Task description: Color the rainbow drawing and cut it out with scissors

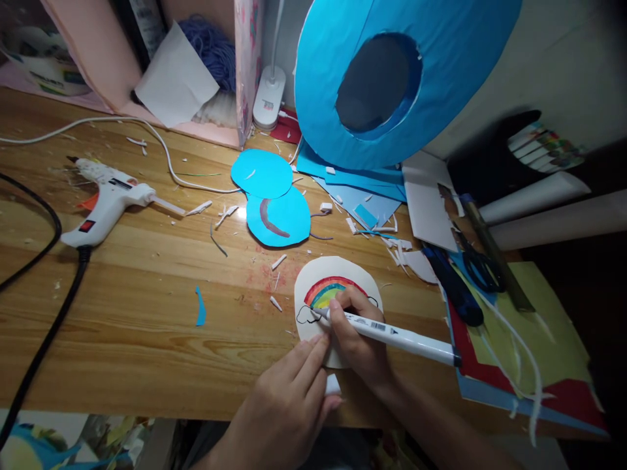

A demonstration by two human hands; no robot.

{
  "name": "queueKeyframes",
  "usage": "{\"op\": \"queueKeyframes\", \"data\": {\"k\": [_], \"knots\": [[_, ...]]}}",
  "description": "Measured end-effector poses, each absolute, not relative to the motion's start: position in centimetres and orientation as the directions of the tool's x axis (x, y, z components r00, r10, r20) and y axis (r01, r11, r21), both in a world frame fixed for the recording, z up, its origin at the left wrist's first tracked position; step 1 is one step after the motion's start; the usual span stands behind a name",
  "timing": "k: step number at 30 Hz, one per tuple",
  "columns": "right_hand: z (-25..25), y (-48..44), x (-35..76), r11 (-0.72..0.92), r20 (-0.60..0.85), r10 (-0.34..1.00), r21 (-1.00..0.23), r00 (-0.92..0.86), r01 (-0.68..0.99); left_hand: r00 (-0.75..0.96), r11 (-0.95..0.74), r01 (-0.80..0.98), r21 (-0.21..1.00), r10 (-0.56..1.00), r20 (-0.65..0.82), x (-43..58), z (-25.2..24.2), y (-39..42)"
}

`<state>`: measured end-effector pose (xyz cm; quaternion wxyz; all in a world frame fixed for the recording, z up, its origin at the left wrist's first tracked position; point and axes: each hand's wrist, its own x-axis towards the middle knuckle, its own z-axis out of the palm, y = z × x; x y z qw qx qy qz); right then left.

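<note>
A round white paper disc lies on the wooden table, with a coloured rainbow and black cloud outlines on it. My right hand grips a white marker like a pen. Its tip meets the paper by the left cloud outline, just below the rainbow's left end. My left hand rests at the disc's lower left edge, fingertips pressing on the paper. Between its thumb and fingers sits a small white piece, whose kind I cannot make out. My right fingers cover part of the rainbow's right side.
Two blue paper rounds lie behind the disc. A white glue gun with a black cord is at left. A large blue ring stands at the back. Scissors, a blue-handled tool and coloured sheets lie right, among scraps.
</note>
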<state>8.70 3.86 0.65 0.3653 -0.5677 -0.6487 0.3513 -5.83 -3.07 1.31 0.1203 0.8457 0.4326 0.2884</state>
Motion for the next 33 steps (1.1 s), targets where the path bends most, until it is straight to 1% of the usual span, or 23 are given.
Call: {"op": "queueKeyframes", "data": {"k": [7, 14, 19, 28, 33], "knots": [[0.66, 3.86, 8.64, 0.098, 0.067, 0.995, -0.869, -0.080, 0.486, 0.466, -0.596, 0.660, 0.457, 0.802, 0.373, -5.85, 1.32, -3.12], [0.79, 3.90, 8.60, 0.136, 0.087, 0.989, -0.839, -0.118, 0.527, 0.464, -0.598, 0.664, 0.449, 0.800, 0.380, -5.88, 1.40, -3.03], [0.76, 3.83, 8.60, 0.123, 0.086, 0.992, -0.832, -0.093, 0.542, 0.478, -0.594, 0.658, 0.462, 0.804, 0.353, -5.87, 1.28, -3.09], [0.93, 3.91, 8.43, 0.117, 0.069, 0.992, -0.821, -0.105, 0.559, 0.473, -0.602, 0.658, 0.453, 0.798, 0.374, -5.75, 1.26, -3.15], [1.56, 3.96, 8.11, 0.110, 0.043, 0.990, -0.835, -0.135, 0.539, 0.476, -0.603, 0.661, 0.446, 0.797, 0.372, -5.71, 1.19, -3.21]]}}
